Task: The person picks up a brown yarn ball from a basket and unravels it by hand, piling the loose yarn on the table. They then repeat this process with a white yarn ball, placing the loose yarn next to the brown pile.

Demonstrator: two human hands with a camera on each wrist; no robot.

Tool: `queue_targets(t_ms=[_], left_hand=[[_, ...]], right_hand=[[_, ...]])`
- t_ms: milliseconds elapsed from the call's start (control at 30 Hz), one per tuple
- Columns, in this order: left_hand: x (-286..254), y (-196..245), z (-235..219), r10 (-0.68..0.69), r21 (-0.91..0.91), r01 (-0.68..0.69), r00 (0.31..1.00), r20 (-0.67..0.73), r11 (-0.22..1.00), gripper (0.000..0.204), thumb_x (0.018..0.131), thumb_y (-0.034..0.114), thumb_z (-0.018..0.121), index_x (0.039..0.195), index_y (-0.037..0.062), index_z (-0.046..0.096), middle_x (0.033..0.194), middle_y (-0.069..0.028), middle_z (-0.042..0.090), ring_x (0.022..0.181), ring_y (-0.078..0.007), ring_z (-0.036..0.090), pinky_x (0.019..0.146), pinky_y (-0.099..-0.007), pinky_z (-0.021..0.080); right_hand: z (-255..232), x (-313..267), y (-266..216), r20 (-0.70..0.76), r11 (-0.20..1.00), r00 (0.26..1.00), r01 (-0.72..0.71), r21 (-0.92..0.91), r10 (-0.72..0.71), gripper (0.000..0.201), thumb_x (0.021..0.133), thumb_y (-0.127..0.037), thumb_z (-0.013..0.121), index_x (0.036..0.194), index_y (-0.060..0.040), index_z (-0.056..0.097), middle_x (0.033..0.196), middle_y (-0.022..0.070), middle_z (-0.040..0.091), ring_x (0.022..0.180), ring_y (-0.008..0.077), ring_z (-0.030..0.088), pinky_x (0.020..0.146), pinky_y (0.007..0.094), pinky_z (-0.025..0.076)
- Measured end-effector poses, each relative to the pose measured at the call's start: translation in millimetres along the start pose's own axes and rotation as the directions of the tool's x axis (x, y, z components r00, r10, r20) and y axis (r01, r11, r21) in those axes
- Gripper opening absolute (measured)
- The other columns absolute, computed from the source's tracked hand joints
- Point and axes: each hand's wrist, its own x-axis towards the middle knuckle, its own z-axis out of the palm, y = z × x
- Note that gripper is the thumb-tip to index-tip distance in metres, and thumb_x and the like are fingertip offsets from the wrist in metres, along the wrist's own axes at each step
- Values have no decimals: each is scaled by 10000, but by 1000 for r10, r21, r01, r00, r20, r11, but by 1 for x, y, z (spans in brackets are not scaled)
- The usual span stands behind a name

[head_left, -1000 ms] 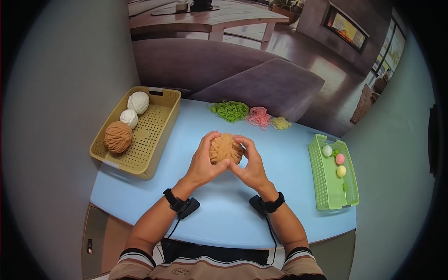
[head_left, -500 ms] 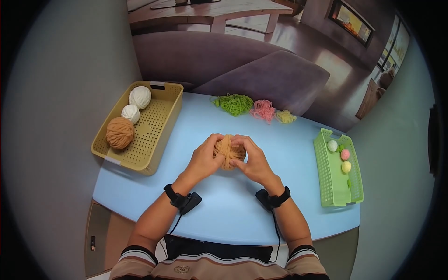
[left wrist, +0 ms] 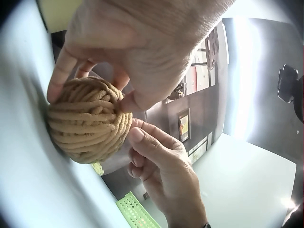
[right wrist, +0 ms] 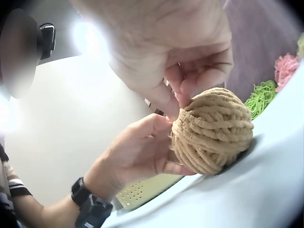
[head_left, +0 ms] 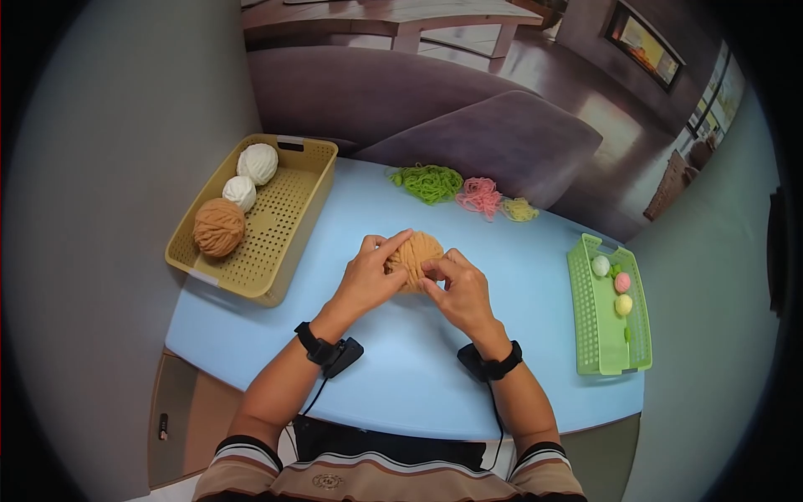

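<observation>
One left hand [head_left: 365, 274] is gripping, right hand [head_left: 464, 293] pinching, the tan yarn ball [left wrist: 83, 123]. Likely soft, it's inviting a side hold.

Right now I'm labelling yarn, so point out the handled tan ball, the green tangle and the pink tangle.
Tan ball [left wrist: 89, 124], left wrist view, middle of its strands.
Green tangle [head_left: 430, 182], head view, middle of pile.
Pink tangle [head_left: 479, 197], head view, middle of pile.

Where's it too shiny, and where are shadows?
Left wrist view: a white glare strip past the left hand; right wrist view: a glare spot, plus a shadow beside the tan yarn ball; head view: black corners, soft shadows on the blue tabletop.
</observation>
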Motion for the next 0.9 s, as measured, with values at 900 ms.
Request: queue_targets(t_ms=[900], left_hand=[[0,0,4,23,-17,-22,1000,17,1000,567,864,184,650,1423,165,561,1255,-182,559,1108,-317,616,953,-374,509]], right_hand=[[-6,7,11,96,991,995,-5,134,-8,86,818,-72,736,799,-25,666,876,90,641,795,246,678,731,350,554]])
